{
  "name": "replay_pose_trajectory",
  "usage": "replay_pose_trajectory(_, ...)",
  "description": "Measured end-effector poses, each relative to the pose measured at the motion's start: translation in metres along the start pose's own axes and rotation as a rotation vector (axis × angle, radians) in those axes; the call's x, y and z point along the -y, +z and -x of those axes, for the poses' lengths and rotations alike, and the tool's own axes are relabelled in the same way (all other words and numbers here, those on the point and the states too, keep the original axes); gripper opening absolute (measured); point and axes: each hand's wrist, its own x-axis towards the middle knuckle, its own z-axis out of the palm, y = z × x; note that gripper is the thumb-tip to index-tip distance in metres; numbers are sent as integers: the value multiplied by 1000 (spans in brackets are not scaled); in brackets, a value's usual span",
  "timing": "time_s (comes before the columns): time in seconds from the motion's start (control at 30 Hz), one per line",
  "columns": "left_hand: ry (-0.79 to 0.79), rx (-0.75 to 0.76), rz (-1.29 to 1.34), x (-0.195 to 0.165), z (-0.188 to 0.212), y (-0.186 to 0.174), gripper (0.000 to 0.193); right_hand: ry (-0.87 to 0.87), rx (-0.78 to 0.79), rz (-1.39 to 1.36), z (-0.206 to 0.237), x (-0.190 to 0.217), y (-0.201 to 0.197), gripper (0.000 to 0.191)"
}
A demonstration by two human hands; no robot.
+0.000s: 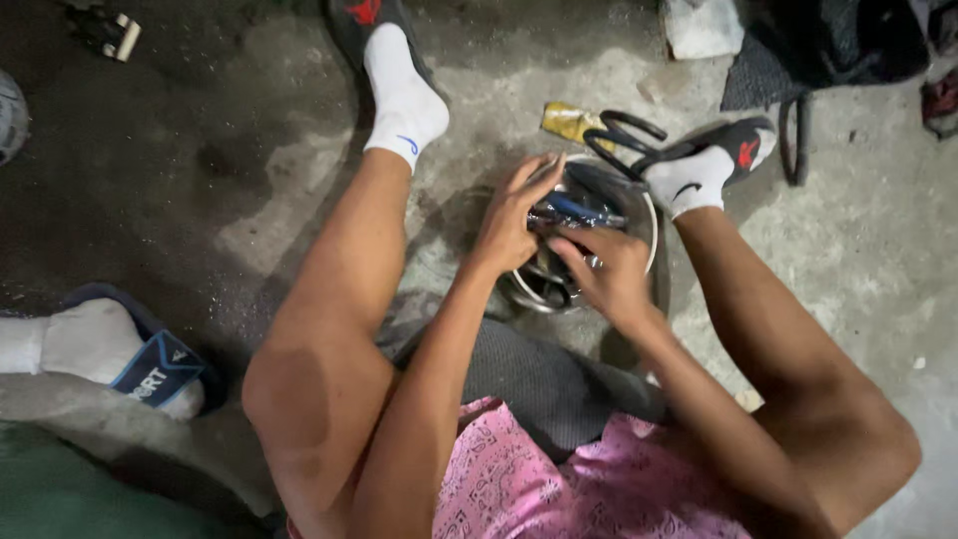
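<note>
Seated on a concrete floor (249,150), we clamp our left hand (509,225) and right hand (609,274) on a dark bundle (574,212) atop a round metal part (539,289) btwn our feet; its curved rim could let it slip.

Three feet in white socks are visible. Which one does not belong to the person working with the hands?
The socked foot at the left edge, in a blue slide sandal. It lies apart, sideways, while the other two feet continue the worker's bare legs and wear black sandals.
</note>
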Motion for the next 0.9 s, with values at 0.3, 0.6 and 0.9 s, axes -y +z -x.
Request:
replay_pose_trajectory(0.3,8,55,-59,-7,0,4,105,-61,95,-293,32,-26,-45,27)
replay_pose_trajectory(0.6,-17,34,21,-15,-7,-1,105,-22,65,-121,1,5,-7,29)
replay_pose_trajectory(0.9,19,25,-36,-13,2,-2,94,69,143,-275,17,-22,-10,23)
